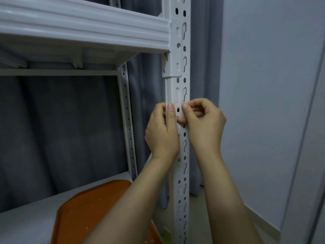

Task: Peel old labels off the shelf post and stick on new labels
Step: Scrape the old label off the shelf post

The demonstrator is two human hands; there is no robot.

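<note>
Nearest the camera, an orange tray [91,208] is lying on the lower shelf [26,224], towards its front right corner, beside the shelf post [181,155]. Above it, both hands are working on the front face of the post, below its joint with the upper shelf [84,27]. The left hand [163,132] is pinning the left edge of a small pale label [179,112] to the post with its thumb, its fingers curling behind the post's left edge. The right hand [204,124] is pinching the label's right edge between thumb and forefinger. Whether the label is coming off or going on cannot be told. It is probably thin, light, limp and easily torn, so it is best taken by one free corner and drawn slowly along the post. A grey curtain [61,129] is hanging behind.
</note>
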